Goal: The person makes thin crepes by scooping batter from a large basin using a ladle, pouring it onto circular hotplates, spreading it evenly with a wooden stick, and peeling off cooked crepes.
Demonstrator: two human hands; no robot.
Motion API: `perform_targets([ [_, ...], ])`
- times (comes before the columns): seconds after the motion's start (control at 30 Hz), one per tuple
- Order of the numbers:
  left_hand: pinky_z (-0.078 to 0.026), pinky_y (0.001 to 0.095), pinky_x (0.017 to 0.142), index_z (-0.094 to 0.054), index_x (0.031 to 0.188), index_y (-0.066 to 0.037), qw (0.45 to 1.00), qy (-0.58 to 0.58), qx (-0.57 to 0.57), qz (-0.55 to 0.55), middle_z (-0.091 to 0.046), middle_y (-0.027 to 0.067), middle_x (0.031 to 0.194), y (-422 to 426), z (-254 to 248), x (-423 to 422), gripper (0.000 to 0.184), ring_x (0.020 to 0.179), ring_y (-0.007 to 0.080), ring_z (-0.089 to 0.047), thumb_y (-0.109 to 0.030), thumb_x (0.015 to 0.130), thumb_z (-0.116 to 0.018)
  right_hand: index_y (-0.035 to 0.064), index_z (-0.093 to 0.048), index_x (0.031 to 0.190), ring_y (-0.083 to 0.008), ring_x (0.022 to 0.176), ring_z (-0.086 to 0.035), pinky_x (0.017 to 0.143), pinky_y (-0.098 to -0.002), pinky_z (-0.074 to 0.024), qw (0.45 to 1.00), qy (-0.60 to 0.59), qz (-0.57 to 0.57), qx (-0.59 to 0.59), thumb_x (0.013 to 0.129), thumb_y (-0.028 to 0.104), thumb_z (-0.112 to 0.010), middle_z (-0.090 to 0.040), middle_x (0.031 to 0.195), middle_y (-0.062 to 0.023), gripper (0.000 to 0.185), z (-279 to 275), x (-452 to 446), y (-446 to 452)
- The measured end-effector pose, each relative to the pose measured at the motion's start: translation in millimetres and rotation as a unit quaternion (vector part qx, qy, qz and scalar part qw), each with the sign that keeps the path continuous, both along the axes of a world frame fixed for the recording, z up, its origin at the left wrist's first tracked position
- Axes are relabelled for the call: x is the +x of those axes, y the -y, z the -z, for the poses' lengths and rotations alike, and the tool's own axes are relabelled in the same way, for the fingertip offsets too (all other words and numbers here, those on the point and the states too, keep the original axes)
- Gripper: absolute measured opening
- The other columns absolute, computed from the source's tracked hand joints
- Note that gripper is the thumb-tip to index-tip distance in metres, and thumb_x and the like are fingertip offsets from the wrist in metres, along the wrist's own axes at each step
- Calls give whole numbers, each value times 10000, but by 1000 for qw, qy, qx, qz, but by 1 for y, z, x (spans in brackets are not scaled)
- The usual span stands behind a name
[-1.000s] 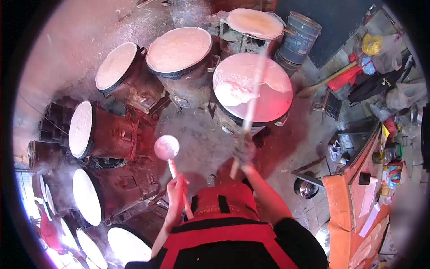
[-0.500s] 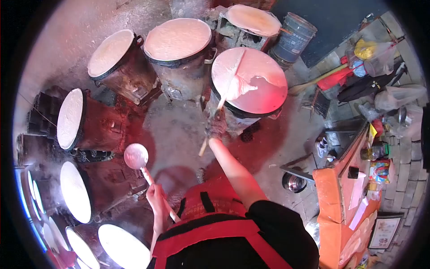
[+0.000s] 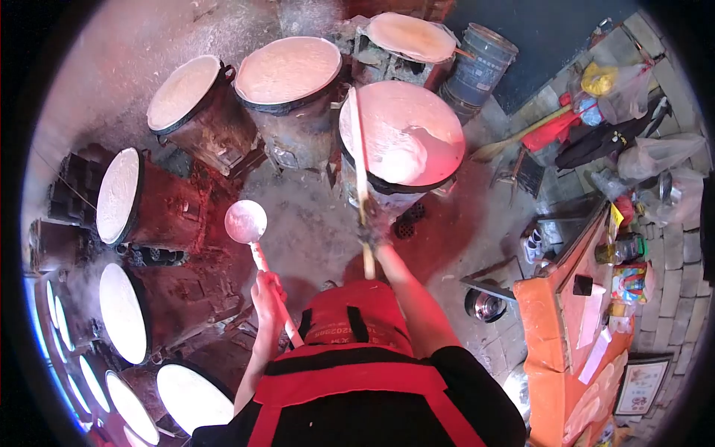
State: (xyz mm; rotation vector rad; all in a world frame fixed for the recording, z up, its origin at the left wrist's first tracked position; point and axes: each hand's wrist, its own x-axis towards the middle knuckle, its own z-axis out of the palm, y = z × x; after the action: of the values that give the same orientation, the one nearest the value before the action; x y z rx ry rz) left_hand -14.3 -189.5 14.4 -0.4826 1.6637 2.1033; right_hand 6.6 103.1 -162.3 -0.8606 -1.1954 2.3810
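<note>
My left hand (image 3: 268, 298) is wrapped around the handle of a ladle (image 3: 246, 221), whose round bowl hangs over the floor, coated with pale residue. My right hand (image 3: 371, 227), in a dark, soiled glove, grips a long wooden spatula (image 3: 358, 138). The spatula's blade reaches over the left edge of the nearest round griddle (image 3: 445, 155), which sits on a drum stove. A pale layer of batter (image 3: 398, 112) covers much of this griddle, with a thicker lump at its front. A smooth, shiny patch shows on the right side.
More drum stoves with pale-topped griddles (image 3: 289, 71) curve around the back and left. A blue bucket (image 3: 480, 63) stands behind, a broom (image 3: 514, 140) lies at right, and an orange-covered table (image 3: 542, 320) is at right front. Steam drifts at left.
The spatula has swung from a slant across the griddle to its left edge, standing more upright. The ladle has shifted right, and the batter lump has changed shape.
</note>
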Motion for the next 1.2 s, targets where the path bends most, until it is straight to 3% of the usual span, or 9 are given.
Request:
perform_targets([
  [0.1, -232, 201, 372, -471, 647, -85, 998, -11, -24, 49, -355, -45, 552, -11, -3, 3, 372, 416, 45, -297, -304, 941, -411, 197, -565, 1089, -108, 411, -476, 336, -229, -368, 984, 52, 13, -168, 868, 345, -535, -531, 613, 14, 267, -62, 60, -34],
  [0.33, -256, 205, 389, -501, 680, -87, 995, -30, -60, 74, -367, -53, 547, -64, -5, 19, 316, 438, 41, -324, -293, 920, -483, 156, -507, 789, -159, 347, -431, 299, -281, -312, 994, 68, 89, -19, 836, 511, -508, -493, 539, -21, 358, -59, 44, -90],
  [0.47, -278, 190, 397, -577, 874, -59, 996, -6, -30, 87, -432, -36, 634, -95, -19, 30, 352, 463, 33, -338, -353, 946, -397, 67, -510, 1069, -195, 432, -511, 348, -294, -392, 986, 38, -130, -93, 854, 470, -490, -568, 682, -67, 457, -73, 79, -85],
  [0.57, -293, 198, 407, -526, 1061, -65, 999, -7, -47, -2, -468, -10, 733, -136, -42, 40, 375, 485, 48, -357, -379, 954, -350, 74, -552, 958, -173, 405, -498, 322, -274, -371, 934, -55, -223, -274, 834, 472, -528, -568, 646, -80, 418, -6, 109, -151],
  [0.63, -300, 207, 414, -476, 1098, -72, 999, -17, -28, -17, -457, -2, 747, -151, -49, 49, 359, 505, 60, -366, -374, 956, -342, 98, -554, 825, -158, 367, -466, 294, -276, -336, 995, 90, -38, 0, 813, 509, -545, -541, 579, -60, 411, -65, 134, -165],
  [0.9, -319, 221, 437, -444, 1011, -44, 996, 71, 19, 47, -410, -4, 700, -180, -36, 57, 244, 536, 81, -378, -275, 943, -403, 203, -555, 952, -128, 346, -433, 296, -286, -328, 991, 112, 20, 72, 887, 386, -479, -532, 582, -15, 209, -115, 79, -249],
  [1.03, -332, 201, 430, -468, 973, -25, 994, 103, 19, 18, -449, 7, 713, -190, -37, 55, 194, 515, 78, -382, -211, 927, -433, 89, -528, 1187, -87, 706, -501, 662, -211, -431, 920, 156, -73, 352, 899, 145, -452, -534, 842, 8, 302, -56, 35, -231],
  [1.1, -324, 193, 423, -474, 970, -21, 991, 104, 46, 68, -460, 12, 731, -178, -27, 50, 195, 510, 72, -373, -207, 925, -444, 65, -493, 1249, -107, 933, -502, 858, -238, -395, 982, -90, -104, 130, 878, 65, -472, -548, 1027, -30, 371, -69, 53, -220],
  [1.2, -308, 187, 414, -473, 973, -18, 994, 88, 36, 60, -447, 7, 718, -171, -24, 45, 210, 504, 64, -370, -220, 929, -439, 80, -508, 1234, -112, 841, -548, 781, -199, -429, 914, 33, 116, 387, 876, 125, -511, -598, 992, -23, 361, -105, 87, -200],
])
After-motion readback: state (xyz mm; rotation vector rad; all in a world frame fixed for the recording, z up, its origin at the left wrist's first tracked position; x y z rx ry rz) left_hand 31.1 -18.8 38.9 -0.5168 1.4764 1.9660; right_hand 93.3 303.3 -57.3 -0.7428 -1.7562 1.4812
